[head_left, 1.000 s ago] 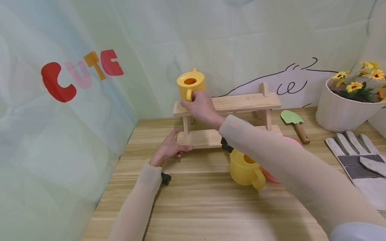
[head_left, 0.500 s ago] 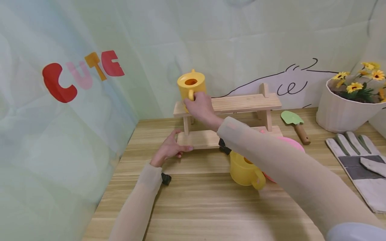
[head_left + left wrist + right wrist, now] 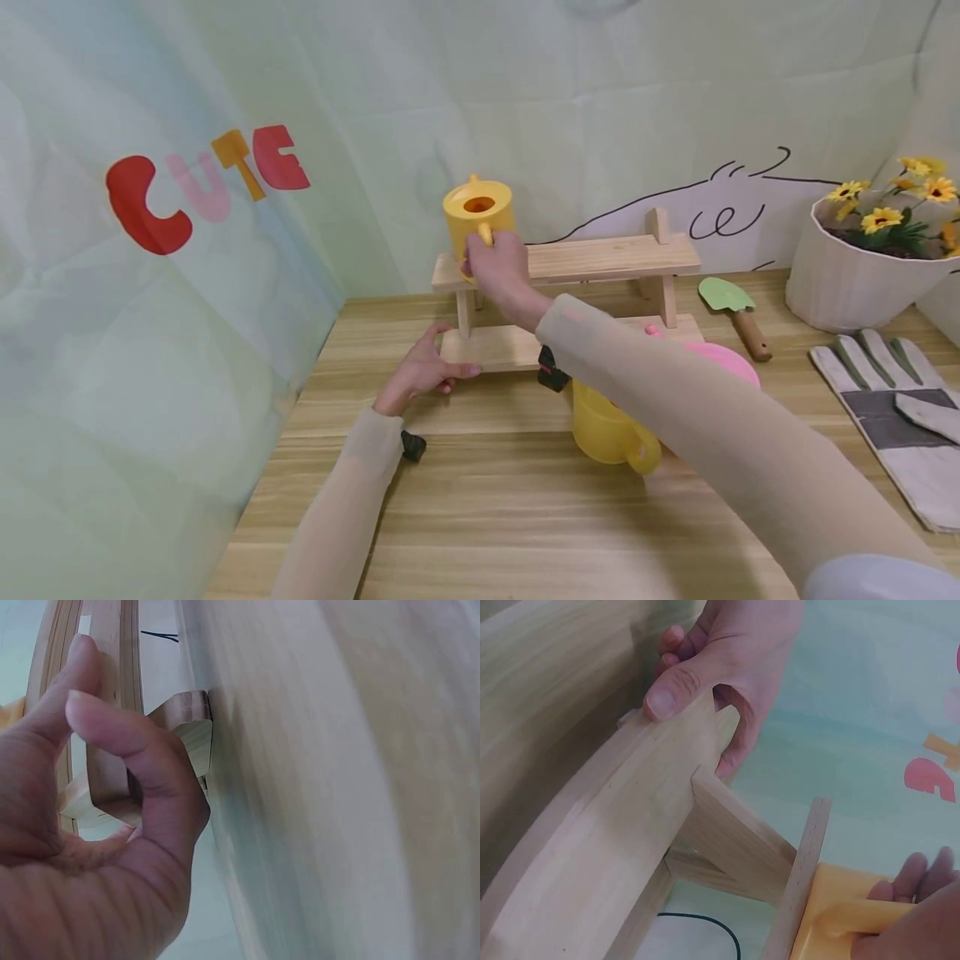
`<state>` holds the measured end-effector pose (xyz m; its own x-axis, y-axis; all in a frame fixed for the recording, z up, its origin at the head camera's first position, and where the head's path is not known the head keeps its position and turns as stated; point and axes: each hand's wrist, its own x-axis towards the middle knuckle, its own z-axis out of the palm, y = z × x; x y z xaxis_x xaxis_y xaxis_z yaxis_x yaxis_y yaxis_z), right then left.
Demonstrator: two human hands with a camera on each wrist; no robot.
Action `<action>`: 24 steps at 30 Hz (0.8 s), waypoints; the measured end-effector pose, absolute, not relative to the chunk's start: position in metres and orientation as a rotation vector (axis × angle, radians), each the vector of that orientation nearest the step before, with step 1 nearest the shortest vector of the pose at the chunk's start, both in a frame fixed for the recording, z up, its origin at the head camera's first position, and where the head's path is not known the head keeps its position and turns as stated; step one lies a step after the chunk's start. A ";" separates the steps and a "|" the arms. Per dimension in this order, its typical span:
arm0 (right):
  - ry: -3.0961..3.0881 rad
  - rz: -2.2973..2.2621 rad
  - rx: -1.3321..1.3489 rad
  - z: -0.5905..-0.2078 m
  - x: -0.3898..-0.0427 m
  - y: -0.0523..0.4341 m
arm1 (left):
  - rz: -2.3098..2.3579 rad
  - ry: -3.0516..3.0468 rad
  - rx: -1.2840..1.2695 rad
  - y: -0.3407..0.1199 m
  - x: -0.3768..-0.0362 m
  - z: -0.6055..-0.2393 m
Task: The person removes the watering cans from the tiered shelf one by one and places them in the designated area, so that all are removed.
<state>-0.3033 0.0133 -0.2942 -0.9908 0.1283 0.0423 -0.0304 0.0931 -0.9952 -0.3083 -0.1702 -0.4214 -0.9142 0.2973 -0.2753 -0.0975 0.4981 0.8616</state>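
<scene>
A two-tier wooden stand (image 3: 600,257) is set against the back wall. My left hand (image 3: 420,369) grips the left end of its lower shelf (image 3: 510,346), thumb along the front edge; the left wrist view shows the fingers curled around that board end. At the left end of the upper shelf is a yellow watering can (image 3: 459,229), upright, its handle toward me and its spout tip at the back. My right hand (image 3: 501,265) holds that can by the handle. In the right wrist view the can's base (image 3: 817,907) is right against the upper shelf.
A second yellow watering can (image 3: 600,425) and a pink one (image 3: 726,362) stand partly hidden by my right forearm. Farther right are a green trowel (image 3: 723,293), gardening gloves (image 3: 885,400) and a white pot (image 3: 855,275) of yellow flowers.
The held watering can has turned a little, its handle swinging right and its spout tip left, and my right hand has shifted slightly right. My left hand stays in place.
</scene>
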 end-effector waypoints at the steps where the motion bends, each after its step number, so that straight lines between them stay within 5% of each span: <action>1: -2.214 2.048 -0.113 -0.294 -0.304 0.013 | 1.392 2.357 0.166 -0.171 -0.309 -0.421; 24: -2.128 1.833 -0.175 -0.302 -0.301 0.014 | 1.413 2.361 0.131 -0.168 -0.308 -0.422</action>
